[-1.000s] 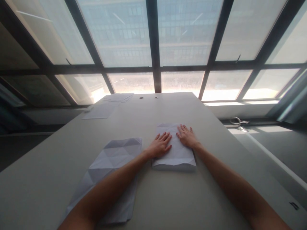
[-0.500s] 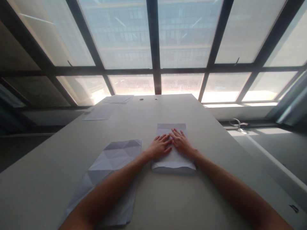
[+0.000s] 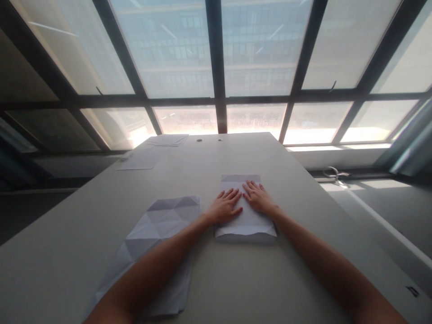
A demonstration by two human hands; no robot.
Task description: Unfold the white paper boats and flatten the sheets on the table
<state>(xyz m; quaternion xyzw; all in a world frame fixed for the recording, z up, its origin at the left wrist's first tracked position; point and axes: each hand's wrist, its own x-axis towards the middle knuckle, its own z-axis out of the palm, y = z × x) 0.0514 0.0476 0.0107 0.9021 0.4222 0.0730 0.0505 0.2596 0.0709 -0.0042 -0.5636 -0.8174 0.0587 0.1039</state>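
Note:
A folded white sheet of paper (image 3: 248, 223) lies on the table in front of me, its near edge curling up a little. My left hand (image 3: 224, 206) rests flat on the paper's left side, fingers spread and pointing away. On the right side of the same paper, my right hand (image 3: 258, 198) lies flat with its fingers apart. The fingertips of the two hands are close, with a small gap between them. A larger creased white sheet (image 3: 162, 222) lies to the left, partly hidden under my left forearm.
The white table (image 3: 202, 180) runs away toward tall windows (image 3: 182, 49). Loose white sheets (image 3: 138, 159) lie at its far left. Two small round holes sit near the far edge. Beyond the right edge, a looped pale object (image 3: 332, 172) shows near the sill.
My right hand has slid slightly right across the paper, opening a gap from my left hand. My left hand has stayed almost in place.

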